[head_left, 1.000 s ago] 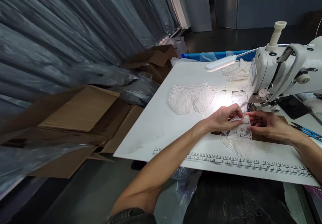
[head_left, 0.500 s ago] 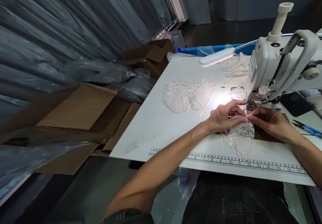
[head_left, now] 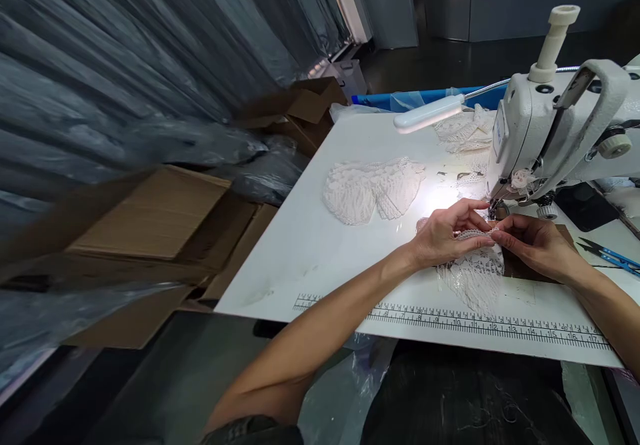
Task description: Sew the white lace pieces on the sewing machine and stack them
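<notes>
A piece of white lace [head_left: 475, 278] hangs toward the table's front edge, its upper scalloped border just in front of the needle area of a white sewing machine [head_left: 520, 125]. My left hand [head_left: 447, 231] is closed on that border, the thumb below and the forefinger reaching toward the presser foot [head_left: 494, 209]. From the other side my right hand [head_left: 537, 245] pinches the same edge between thumb and fingertips. The two hands nearly meet there. Fingers hide part of the lace under the machine head.
Another lace piece [head_left: 375, 190] lies on the white table [head_left: 280, 251], with more lace [head_left: 465, 130] behind the lamp [head_left: 429, 114]. Blue-handled snips [head_left: 613, 255] rest at the right. A printed ruler [head_left: 450, 321] runs along the front edge. Cardboard boxes [head_left: 150, 215] stand left.
My right fingertips have shifted slightly left along the lace border, closer to my left thumb. Otherwise the hands and lace hold nearly the same place; the whole view has moved a little.
</notes>
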Motion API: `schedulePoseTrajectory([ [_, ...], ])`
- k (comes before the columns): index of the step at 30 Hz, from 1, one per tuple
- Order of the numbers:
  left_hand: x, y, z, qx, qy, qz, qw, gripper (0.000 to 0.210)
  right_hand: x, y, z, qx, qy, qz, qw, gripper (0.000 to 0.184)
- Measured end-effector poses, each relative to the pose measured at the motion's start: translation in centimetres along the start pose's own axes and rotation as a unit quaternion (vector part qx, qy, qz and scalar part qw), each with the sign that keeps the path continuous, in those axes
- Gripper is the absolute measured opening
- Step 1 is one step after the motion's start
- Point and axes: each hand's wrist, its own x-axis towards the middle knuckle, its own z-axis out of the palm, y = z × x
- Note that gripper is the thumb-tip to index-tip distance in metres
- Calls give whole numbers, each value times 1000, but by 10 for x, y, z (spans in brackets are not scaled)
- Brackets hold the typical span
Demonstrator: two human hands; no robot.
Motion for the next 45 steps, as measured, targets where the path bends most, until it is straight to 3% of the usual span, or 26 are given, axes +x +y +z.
schedulePoseTrajectory([
  [6,0,3,6,-78,18,-77,994,46,2,4,-4,-27,-4,-16,999,44],
  [9,2,4,6,-18,29,-102,994,42,-1,-1,-13,-121,8,-43,992,39],
  [13,6,2,8,141,47,-109,983,38,-13,-15,-19,-321,24,-158,934,28],
  [16,8,0,12,229,44,-107,966,35,-24,-16,-12,-387,-5,-264,884,31],
  [20,5,-1,16,309,43,-51,949,28,-37,-6,-4,-451,-20,-290,844,32],
  [25,10,1,15,454,42,75,887,9,-44,-1,-3,-446,-8,-289,847,33],
  [28,10,1,15,534,-33,168,828,28,-45,-2,-3,-447,-13,-266,854,35],
  [31,-1,5,22,583,-68,197,785,32,-47,-1,-1,-448,-6,-259,856,36],
  [34,-18,11,31,602,-53,166,779,26,-49,2,2,-447,11,-265,854,36],
  [37,-20,12,29,609,-69,140,777,35,-45,3,7,-455,17,-246,856,37],
  [42,12,5,-6,560,-204,137,791,40,-31,-4,11,-449,19,-168,877,38],
  [45,23,3,-20,517,-230,124,815,39,-27,-5,8,-426,9,-166,889,39],
])
